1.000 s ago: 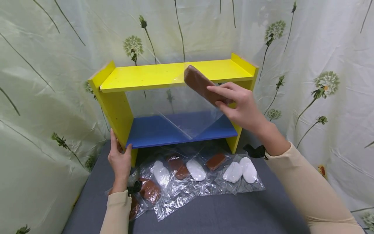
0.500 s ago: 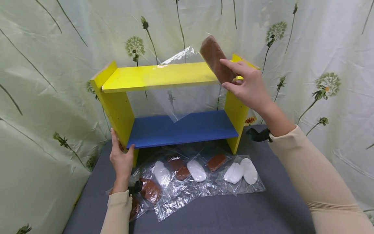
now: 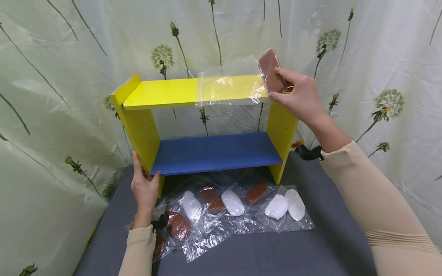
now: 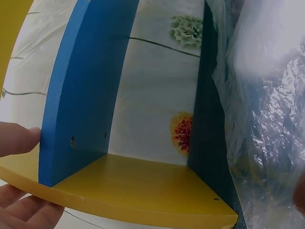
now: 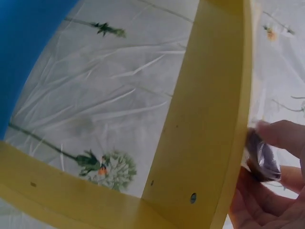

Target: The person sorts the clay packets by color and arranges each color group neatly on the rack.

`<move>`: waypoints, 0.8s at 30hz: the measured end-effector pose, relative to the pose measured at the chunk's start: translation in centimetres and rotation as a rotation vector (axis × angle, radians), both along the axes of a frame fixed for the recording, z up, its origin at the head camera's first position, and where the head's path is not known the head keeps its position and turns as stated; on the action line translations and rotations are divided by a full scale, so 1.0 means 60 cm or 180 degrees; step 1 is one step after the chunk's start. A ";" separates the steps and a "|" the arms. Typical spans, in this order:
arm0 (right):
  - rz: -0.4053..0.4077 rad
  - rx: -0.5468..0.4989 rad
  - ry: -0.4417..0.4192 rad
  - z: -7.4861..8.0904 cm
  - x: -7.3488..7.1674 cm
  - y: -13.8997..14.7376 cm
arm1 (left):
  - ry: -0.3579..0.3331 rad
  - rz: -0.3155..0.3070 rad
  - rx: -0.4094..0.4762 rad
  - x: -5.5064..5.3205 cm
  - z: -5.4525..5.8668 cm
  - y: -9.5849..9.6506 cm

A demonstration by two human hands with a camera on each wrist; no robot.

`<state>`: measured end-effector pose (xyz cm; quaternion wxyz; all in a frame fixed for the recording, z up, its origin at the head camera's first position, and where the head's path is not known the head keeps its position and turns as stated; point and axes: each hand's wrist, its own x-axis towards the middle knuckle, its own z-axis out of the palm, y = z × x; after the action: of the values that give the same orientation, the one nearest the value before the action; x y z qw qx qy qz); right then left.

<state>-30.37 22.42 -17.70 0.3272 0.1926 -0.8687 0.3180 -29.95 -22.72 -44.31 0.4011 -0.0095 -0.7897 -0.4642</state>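
Observation:
My right hand (image 3: 301,93) pinches a brown slab in a clear zip bag (image 3: 269,67) at the right end of the yellow top board (image 3: 165,90). The slab tilts upward, and the bag's loose part spreads left over the board. In the right wrist view, thumb and fingers hold the dark bagged slab (image 5: 262,157) beside the yellow wood. My left hand (image 3: 144,191) grips the left side panel (image 3: 138,128) of the small shelf unit. Its thumb touches the front edge of the blue shelf (image 4: 71,109), and its fingers (image 4: 28,212) reach behind the yellow panel.
Below the blue shelf, several clear bags with white ovals (image 3: 233,202) and brown pieces (image 3: 256,193) lie overlapping on the dark grey cloth (image 3: 276,253). A curtain with a dandelion print (image 3: 214,34) hangs behind and at both sides.
My right hand has lifted the bagged brown slab from in front of the unit and moved it right, to the top board's right end. The left hand keeps its grip on the side panel.

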 end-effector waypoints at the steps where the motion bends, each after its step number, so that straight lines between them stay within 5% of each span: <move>1: -0.0052 0.0062 -0.0016 0.000 -0.002 0.001 | 0.0001 -0.0004 -0.0003 0.000 0.000 0.000; 11: -0.0478 0.0638 -0.0039 -0.009 -0.005 0.004 | -0.0080 -0.0026 -0.0017 0.003 0.000 -0.001; 18: -0.0394 0.1006 0.0352 -0.024 0.006 0.006 | -0.0095 -0.0029 -0.0016 0.004 -0.002 -0.001; 24: -0.0428 0.1332 0.0284 -0.033 0.011 0.014 | -0.0070 -0.0027 -0.0052 0.002 0.002 -0.002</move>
<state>-29.73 23.26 -19.71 0.3387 0.2118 -0.9113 0.0994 -29.81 -22.86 -44.17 0.3903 -0.0110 -0.7978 -0.4595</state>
